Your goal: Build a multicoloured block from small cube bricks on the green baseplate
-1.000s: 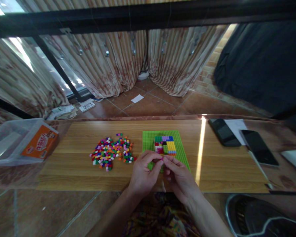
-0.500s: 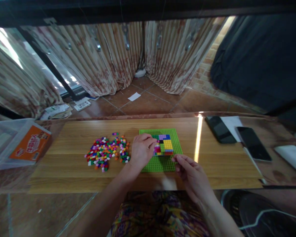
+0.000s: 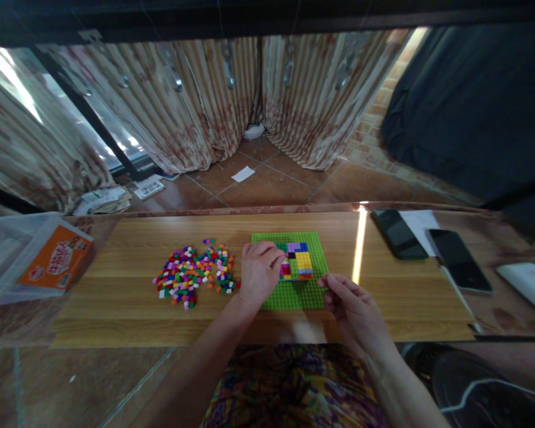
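Note:
A green studded baseplate [image 3: 289,300] lies on the wooden board, and a low block of colourful toy bricks [image 3: 303,261] stands on it. My left hand [image 3: 259,272] reaches over the plate's left side, fingers pinched together at the left part of the brick block and hiding that part. Whatever those fingertips hold is hidden. Off the plate's right edge, my right hand [image 3: 350,303] has thumb and forefinger pressed together, apart from the block; anything between them is too small to make out. To the left of my left hand spreads a pile of loose toy bricks [image 3: 182,276].
At the far left stands a clear plastic box [image 3: 9,261] with an orange label. Two dark phones [image 3: 399,233] and a white paper [image 3: 417,226] lie on the right, with a white object [image 3: 528,288] beyond. The wooden board [image 3: 116,321] ends at a front edge near my lap.
My right hand has moved a little to the right, away from the brick block. My left hand has shifted only slightly and keeps its pinch at the block's left side.

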A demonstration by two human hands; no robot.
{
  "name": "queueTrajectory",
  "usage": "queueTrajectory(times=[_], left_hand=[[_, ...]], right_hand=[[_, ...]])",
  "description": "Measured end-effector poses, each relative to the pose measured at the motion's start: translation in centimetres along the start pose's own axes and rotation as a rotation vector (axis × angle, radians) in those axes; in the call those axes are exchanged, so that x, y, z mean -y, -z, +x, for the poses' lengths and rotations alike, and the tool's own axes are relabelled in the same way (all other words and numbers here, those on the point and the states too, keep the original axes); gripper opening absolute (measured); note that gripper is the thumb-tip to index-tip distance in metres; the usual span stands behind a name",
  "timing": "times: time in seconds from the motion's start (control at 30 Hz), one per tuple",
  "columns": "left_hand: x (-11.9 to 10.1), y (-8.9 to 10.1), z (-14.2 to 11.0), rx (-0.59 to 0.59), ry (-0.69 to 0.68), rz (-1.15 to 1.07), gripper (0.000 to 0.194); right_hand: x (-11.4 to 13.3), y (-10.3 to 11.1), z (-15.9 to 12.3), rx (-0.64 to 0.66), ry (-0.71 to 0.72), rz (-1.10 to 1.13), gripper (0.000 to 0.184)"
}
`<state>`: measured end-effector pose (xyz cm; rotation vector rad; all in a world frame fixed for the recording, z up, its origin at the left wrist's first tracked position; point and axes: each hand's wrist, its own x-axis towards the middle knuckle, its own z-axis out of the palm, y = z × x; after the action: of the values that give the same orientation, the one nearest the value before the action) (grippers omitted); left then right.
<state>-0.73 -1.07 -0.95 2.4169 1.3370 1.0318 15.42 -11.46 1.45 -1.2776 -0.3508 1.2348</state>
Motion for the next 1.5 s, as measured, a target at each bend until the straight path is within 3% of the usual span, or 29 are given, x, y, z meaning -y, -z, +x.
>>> queueTrajectory(times=[0.23, 0.5, 0.63, 0.8, 0.97, 1.1, 1.23, 1.5], left_hand=[[-0.2, 0.1, -0.5, 0.024, -0.157, 0.157, 0.017], [-0.8, 0.2, -0.3, 0.103, -0.166, 0.25, 0.015], [-0.9, 0.7, -1.2, 0.062, -0.101, 0.206, 0.019], [-0.3, 2.8, -4.5, -0.069, 0.086, 0.086, 0.023], [2.5, 6.0, -8.8, -0.118, 0.239, 0.106, 0.017], [5.2, 8.0, -10.8, -0.13, 0.329, 0.183, 0.015], [6.5, 8.3, -11.4, -0.104, 0.342, 0.234, 0.017], [7.0, 7.5, -10.5, -0.011, 0.302, 0.321, 0.017]], right_hand=[[0.2, -0.1, 0.5, -0.013, 0.056, -0.031, 0.026], [-0.4, -0.8, 0.1, -0.025, 0.033, -0.034, 0.028], [-0.4, -0.4, -0.3, 0.0, 0.025, -0.038, 0.027], [-1.4, 0.5, -1.1, -0.009, -0.058, -0.042, 0.028], [-2.9, 0.1, -2.2, -0.014, -0.171, -0.065, 0.032], [-3.4, -0.8, -2.6, 0.037, -0.196, -0.075, 0.031], [-3.7, -1.5, -2.7, 0.056, -0.202, -0.089, 0.032], [-4.2, -1.6, -2.8, 0.053, -0.204, -0.112, 0.035]])
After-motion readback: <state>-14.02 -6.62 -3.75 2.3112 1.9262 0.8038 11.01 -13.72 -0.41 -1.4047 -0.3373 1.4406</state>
